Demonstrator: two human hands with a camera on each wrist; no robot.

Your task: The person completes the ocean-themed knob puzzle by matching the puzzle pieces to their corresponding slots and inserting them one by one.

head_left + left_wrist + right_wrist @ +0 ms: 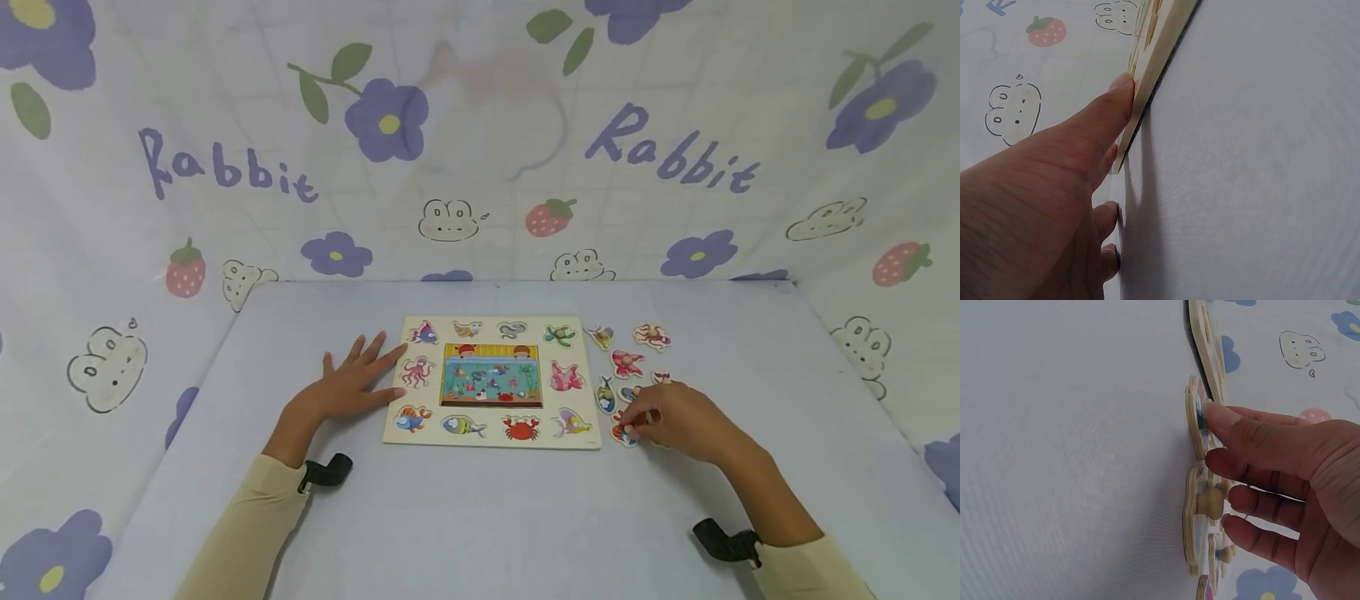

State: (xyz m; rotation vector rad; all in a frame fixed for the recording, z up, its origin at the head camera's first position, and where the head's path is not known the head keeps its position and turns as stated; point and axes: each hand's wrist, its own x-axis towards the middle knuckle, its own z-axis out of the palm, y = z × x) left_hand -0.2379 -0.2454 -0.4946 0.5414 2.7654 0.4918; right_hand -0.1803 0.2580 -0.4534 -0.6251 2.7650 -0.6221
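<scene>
A wooden peg puzzle board [491, 423] lies flat, with sea animals printed around an aquarium picture. My left hand [351, 387] rests at its left side with fingers spread; in the left wrist view the thumb [1100, 122] touches the board's edge [1166, 44]. Right of the board, my right hand [678, 421] pinches an orange-and-blue puzzle piece [619, 433] between thumb and forefinger. The right wrist view shows this piece [1193, 419] near the board's corner, its knob hidden by the fingers. Another piece with a round wooden knob [1212, 504] stands beside the other fingertips.
Several loose pieces lie right of the board, among them a green-and-yellow fish [605, 396], a red piece [626, 363] and an octopus-like piece [652, 336]. Some are partly under my right hand. A printed curtain [495, 167] hangs behind the white table [480, 525].
</scene>
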